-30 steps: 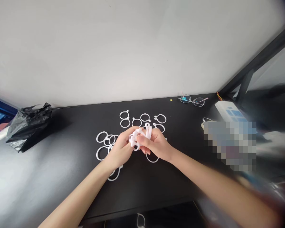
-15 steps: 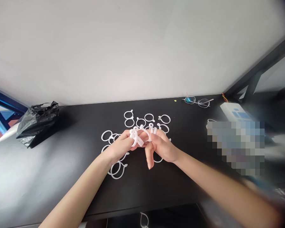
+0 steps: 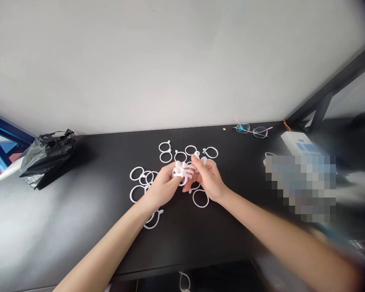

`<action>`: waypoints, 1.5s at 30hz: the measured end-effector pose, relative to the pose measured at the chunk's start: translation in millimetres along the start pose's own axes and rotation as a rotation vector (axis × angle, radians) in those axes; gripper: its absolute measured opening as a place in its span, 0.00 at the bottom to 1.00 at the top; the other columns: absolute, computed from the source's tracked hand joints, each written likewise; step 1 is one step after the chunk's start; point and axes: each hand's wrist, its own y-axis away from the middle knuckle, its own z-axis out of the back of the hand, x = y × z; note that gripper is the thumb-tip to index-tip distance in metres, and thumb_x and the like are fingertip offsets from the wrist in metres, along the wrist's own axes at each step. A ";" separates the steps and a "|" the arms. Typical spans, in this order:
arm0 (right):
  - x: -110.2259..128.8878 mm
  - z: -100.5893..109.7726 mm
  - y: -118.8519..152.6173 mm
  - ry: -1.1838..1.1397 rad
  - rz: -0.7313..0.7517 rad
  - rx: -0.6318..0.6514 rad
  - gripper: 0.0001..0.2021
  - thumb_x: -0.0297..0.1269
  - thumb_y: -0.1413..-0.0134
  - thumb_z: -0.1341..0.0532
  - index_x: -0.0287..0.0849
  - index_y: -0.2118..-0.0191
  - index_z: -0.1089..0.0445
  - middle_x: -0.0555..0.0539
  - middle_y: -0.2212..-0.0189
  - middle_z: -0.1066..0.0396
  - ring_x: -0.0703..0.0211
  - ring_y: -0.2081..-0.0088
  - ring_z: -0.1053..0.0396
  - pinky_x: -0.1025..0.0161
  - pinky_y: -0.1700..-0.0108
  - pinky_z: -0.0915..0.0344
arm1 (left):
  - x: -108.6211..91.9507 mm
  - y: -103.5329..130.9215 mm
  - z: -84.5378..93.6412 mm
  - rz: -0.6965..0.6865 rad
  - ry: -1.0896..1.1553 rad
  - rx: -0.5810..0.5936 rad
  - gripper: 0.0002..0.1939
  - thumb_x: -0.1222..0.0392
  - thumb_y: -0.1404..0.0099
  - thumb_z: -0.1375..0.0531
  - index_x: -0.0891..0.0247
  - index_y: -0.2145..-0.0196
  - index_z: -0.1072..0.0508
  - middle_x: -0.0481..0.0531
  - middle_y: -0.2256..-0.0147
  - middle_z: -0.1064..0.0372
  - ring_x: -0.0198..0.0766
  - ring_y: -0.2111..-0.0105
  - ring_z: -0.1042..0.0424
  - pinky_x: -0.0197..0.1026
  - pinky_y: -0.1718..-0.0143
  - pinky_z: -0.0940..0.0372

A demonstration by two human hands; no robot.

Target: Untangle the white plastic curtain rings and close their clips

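The right hand, whose fingers had dangled half a second earlier, had curled them up below the bunch of white plastic rings with rounded knobs, its thumb extended upward. The left hand pinched the bunch too; both hands were clamped on it, forearms slanting inward. The bunch hung above the black, smooth counter, left of and nearer than the silver wire-rimmed eyeglasses.
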 end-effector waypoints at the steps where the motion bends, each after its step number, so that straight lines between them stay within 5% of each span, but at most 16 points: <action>1: -1.0 0.3 -0.5 -0.002 -0.003 0.005 0.29 0.57 0.41 0.44 0.34 0.81 0.31 0.47 0.85 0.31 0.61 0.85 0.30 0.66 0.81 0.33 | -1.0 0.4 -1.4 -0.008 0.010 0.020 0.09 0.69 0.39 0.51 0.62 0.75 0.38 0.43 0.79 0.36 0.32 0.75 0.35 0.36 0.66 0.39; 6: -2.8 3.6 -0.8 0.066 0.049 0.040 0.27 0.56 0.41 0.44 0.37 0.80 0.33 0.50 0.85 0.35 0.64 0.84 0.34 0.66 0.80 0.35 | -2.3 3.0 -6.4 -0.040 -0.070 -0.056 0.07 0.71 0.40 0.51 0.62 0.71 0.37 0.45 0.75 0.35 0.34 0.74 0.33 0.38 0.66 0.38; 9: -0.8 4.7 1.5 0.201 0.129 0.068 0.24 0.53 0.41 0.43 0.38 0.79 0.34 0.50 0.83 0.35 0.64 0.80 0.34 0.65 0.75 0.35 | 3.6 4.8 -3.7 -0.209 -0.324 -0.202 0.10 0.73 0.41 0.50 0.62 0.67 0.33 0.48 0.70 0.33 0.35 0.71 0.34 0.37 0.68 0.39; 13: 4.3 2.4 8.5 0.339 0.242 0.194 0.19 0.49 0.38 0.45 0.39 0.72 0.32 0.48 0.74 0.33 0.60 0.70 0.33 0.61 0.66 0.33 | 10.8 5.0 8.0 -0.422 -0.592 -0.251 0.07 0.67 0.36 0.48 0.61 0.66 0.30 0.51 0.68 0.32 0.34 0.73 0.35 0.36 0.72 0.41; 19: 8.2 -4.1 13.5 0.318 0.132 0.264 0.18 0.46 0.34 0.49 0.37 0.64 0.31 0.46 0.69 0.31 0.59 0.67 0.30 0.58 0.59 0.31 | 7.3 -1.2 19.4 -0.098 -0.350 -0.112 0.16 0.60 0.32 0.49 0.62 0.79 0.39 0.43 0.83 0.39 0.31 0.80 0.39 0.34 0.75 0.42; 26: 3.0 -7.3 13.3 0.200 -0.074 0.298 0.24 0.53 0.36 0.48 0.36 0.73 0.33 0.48 0.79 0.31 0.62 0.79 0.29 0.64 0.73 0.31 | 6.4 -1.3 17.8 -0.067 -0.310 0.077 0.07 0.69 0.41 0.49 0.64 0.76 0.35 0.42 0.79 0.38 0.29 0.79 0.41 0.32 0.76 0.45; 31: 3.3 -12.9 16.4 0.207 0.035 0.179 0.24 0.51 0.34 0.51 0.40 0.77 0.41 0.54 0.83 0.42 0.66 0.81 0.36 0.64 0.71 0.34 | 4.4 -2.1 11.1 -0.014 -0.069 0.074 0.07 0.66 0.39 0.50 0.63 0.74 0.36 0.44 0.79 0.36 0.31 0.79 0.36 0.33 0.76 0.41; 36: -0.1 -15.9 20.5 0.400 0.196 0.108 0.17 0.46 0.33 0.51 0.41 0.70 0.40 0.51 0.74 0.39 0.64 0.73 0.38 0.64 0.68 0.36 | 8.1 -5.4 19.1 -0.056 -0.206 -0.016 0.14 0.61 0.34 0.48 0.63 0.78 0.39 0.44 0.80 0.36 0.31 0.78 0.36 0.33 0.75 0.41; 45: 4.0 -8.8 15.9 0.324 0.075 0.151 0.17 0.46 0.36 0.45 0.40 0.72 0.36 0.50 0.74 0.37 0.63 0.71 0.36 0.64 0.68 0.33 | 9.9 -1.7 20.2 -0.175 -0.351 -0.066 0.07 0.62 0.34 0.46 0.63 0.66 0.28 0.47 0.75 0.28 0.34 0.77 0.31 0.34 0.73 0.38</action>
